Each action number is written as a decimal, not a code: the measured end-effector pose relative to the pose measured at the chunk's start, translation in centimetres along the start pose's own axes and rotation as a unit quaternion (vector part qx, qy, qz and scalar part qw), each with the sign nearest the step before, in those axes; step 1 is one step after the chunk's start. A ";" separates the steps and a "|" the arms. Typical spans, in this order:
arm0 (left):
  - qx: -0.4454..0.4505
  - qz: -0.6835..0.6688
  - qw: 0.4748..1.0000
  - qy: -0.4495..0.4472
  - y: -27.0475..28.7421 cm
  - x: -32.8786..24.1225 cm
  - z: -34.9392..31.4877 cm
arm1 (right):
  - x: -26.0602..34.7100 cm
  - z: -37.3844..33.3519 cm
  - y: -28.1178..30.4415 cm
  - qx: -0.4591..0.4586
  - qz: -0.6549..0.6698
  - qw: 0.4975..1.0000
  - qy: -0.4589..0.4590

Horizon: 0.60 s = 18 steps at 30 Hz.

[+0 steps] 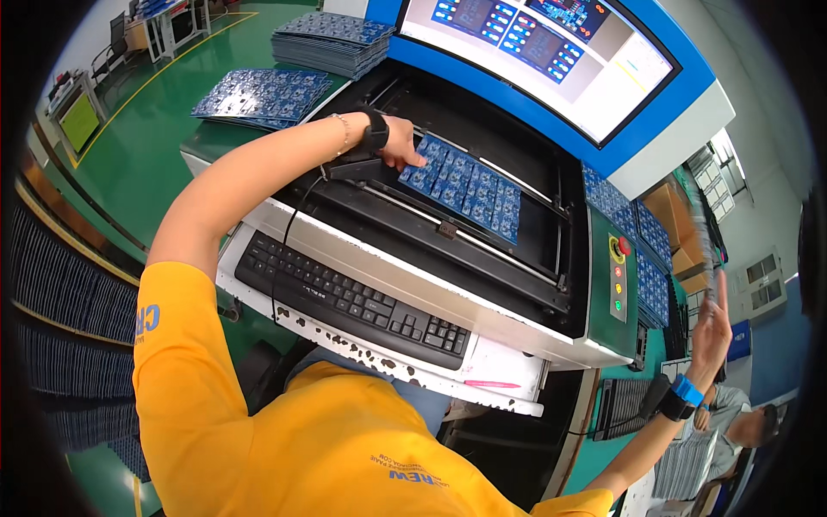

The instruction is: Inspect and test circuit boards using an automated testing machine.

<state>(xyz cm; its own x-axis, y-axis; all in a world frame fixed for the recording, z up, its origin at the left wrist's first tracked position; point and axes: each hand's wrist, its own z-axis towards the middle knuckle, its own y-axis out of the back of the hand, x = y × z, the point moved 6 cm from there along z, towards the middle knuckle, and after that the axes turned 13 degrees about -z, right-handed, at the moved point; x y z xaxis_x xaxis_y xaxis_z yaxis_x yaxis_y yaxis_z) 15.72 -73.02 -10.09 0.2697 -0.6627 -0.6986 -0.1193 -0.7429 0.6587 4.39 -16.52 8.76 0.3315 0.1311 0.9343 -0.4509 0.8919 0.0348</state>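
Note:
A blue circuit board panel point(465, 185) lies across the rails in the bed of the inspection machine. My left hand point(401, 145) grips its left end, with the thumb on top and the other fingers partly hidden. A black band with a cord circles that wrist. Off to the right, my right hand point(711, 338) is raised beside the machine, fingers pointing up. It holds a thin board point(708, 250) seen almost edge-on, so its faces hardly show. A blue and black band is on the right wrist.
Stacked circuit boards point(332, 43) stand behind left, with more boards point(258, 96) before them. Further boards point(652, 289) lie right of the red stop button point(620, 247). A keyboard point(345, 297) and pink pen point(491, 383) rest on the front shelf. Another person point(732, 431) is at far right.

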 end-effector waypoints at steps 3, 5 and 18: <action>-0.014 -0.225 0.974 -0.006 0.5 -0.1 -1.4 | -0.6 -0.4 -8.8 0.030 -0.073 0.997 -0.013; -0.047 -0.290 0.955 -0.033 1.4 -0.8 -4.2 | -1.2 0.0 -12.6 0.078 -0.126 0.989 -0.027; -0.554 -0.446 0.651 -0.265 1.5 8.4 -29.5 | -16.1 5.7 -26.9 0.191 -0.135 0.940 -0.246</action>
<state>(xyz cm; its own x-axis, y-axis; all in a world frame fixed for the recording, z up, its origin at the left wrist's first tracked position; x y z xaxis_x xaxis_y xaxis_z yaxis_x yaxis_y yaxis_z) 46.03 -76.90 -6.71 -0.6426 -0.1726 -0.7465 0.7014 -0.5246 -0.4825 6.46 -45.13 -5.15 0.0951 -0.3788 0.9206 -0.7014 0.6307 0.3320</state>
